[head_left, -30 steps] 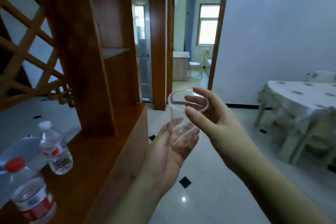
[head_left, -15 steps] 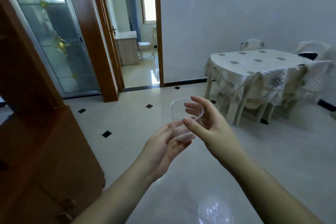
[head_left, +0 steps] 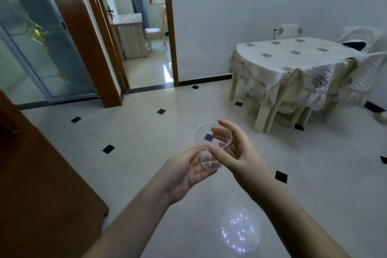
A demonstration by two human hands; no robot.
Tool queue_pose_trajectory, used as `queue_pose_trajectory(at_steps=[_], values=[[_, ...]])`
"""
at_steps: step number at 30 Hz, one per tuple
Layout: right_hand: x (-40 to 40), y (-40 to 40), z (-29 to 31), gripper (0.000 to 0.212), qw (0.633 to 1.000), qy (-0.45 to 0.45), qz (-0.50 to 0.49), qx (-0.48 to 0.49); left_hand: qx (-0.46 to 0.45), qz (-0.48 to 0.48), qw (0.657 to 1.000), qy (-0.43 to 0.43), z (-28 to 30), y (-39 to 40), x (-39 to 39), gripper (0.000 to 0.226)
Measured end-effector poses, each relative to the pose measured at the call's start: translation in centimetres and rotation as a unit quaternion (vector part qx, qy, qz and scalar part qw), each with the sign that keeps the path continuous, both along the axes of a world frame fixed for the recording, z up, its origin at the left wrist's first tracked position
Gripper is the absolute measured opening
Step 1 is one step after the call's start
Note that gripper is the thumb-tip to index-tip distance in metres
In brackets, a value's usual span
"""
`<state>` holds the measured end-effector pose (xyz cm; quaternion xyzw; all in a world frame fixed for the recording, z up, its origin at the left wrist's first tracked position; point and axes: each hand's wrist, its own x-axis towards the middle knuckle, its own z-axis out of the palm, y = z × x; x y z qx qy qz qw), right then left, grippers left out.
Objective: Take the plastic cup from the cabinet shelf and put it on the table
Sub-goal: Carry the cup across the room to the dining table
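The table (head_left: 293,56) is waiting at two o'clock, its surface bare, well apart from the hands. The left hand (head_left: 184,176) is cupping the cup (head_left: 209,148) from below, fingers curled around it. The right hand (head_left: 234,153) is pinching its rim to steady it. The cup is tilting, mouth pointing toward eleven o'clock.

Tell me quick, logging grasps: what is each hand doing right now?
Left hand: closed on the base of the clear cup.
Right hand: gripping the same cup near its rim.
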<state>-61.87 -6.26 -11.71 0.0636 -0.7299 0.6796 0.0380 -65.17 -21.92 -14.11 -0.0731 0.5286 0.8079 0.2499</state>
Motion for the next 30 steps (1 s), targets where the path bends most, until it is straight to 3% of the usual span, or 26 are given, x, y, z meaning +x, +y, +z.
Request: queue_pose_trajectory(at_steps=[12,18,30], values=[[-16.6,-4.5,-1.1,0.074,0.999,0.004,-0.002,0.052,0.08,-0.026,0.995,-0.05,-0.8,-5.6,-16.7,0.028],[-22.5,-2.4,-1.7,0.071,0.998,0.0,-0.03,0.053,0.11,-0.045,0.99,-0.074,-2.2,-3.2,-23.2,0.051],[-38.0,9.6,-3.9,0.07,0.998,-0.026,-0.053,0.035,0.007,-0.008,0.995,-0.103,-3.7,9.7,-39.4,0.019]])
